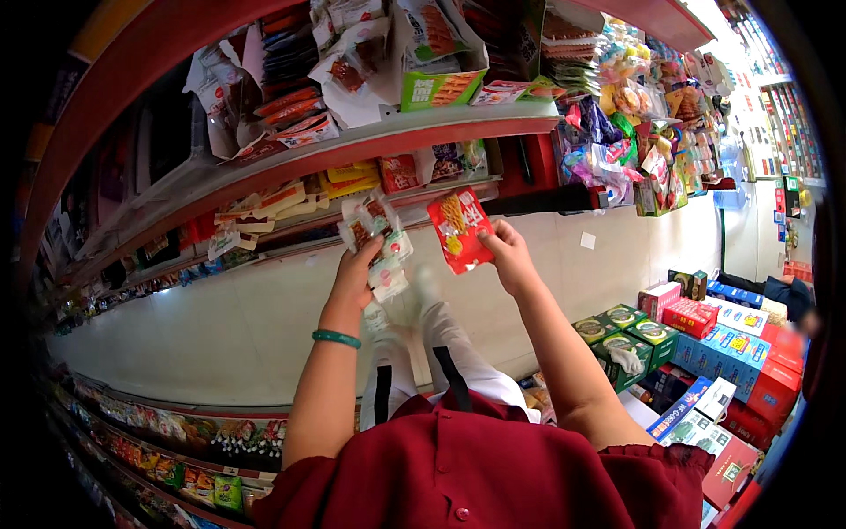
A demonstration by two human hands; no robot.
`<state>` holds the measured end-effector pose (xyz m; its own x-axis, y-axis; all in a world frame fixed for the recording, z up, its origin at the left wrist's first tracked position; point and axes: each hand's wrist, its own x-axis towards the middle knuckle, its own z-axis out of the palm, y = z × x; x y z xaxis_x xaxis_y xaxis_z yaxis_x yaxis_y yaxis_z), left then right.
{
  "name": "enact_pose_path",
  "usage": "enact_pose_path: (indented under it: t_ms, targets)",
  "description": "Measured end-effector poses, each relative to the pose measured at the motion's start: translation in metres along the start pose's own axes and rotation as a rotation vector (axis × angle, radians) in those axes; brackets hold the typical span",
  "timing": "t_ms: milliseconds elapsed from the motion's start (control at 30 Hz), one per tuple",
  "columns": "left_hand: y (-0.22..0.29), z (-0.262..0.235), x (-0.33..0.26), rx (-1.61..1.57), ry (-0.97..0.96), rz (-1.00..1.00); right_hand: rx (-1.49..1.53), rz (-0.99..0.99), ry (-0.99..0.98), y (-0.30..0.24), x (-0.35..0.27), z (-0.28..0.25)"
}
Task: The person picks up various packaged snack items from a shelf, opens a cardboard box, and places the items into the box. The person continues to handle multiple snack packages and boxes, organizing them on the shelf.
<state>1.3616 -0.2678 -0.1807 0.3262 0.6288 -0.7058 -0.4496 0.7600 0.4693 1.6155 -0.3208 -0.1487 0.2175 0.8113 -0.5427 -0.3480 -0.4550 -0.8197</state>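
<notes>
My left hand [355, 273], with a green bangle at its wrist, is closed on several small white-and-clear snack packets [379, 231] showing brown food inside. A red snack packet [460, 227] with a picture of yellow food is pinched by its right edge in my right hand [511, 256]. Both hands are held out in front of the shelf, above the floor, a short way apart. Just beyond them, the lower shelf bears a yellow package [349, 179] and a red package [400, 173].
An upper shelf [397, 134] holds open cartons of packets, among them a green-and-white carton [445, 86]. Hanging bagged goods [630, 97] are at the far right. Stacked green boxes [636, 339] and blue boxes [724, 353] stand right. Low snack shelves [194, 441] run behind me, left.
</notes>
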Motion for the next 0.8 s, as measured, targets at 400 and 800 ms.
enact_pose_path:
  t_ms: [400,800]
  targets:
    - [0.017,0.053,0.071,0.363,0.024,-0.216,-0.039,0.134,0.025,0.046,-0.05,-0.056]
    - [0.033,0.069,0.124,0.289,0.138,-0.122,-0.012,0.174,0.064,0.064,-0.064,-0.081]
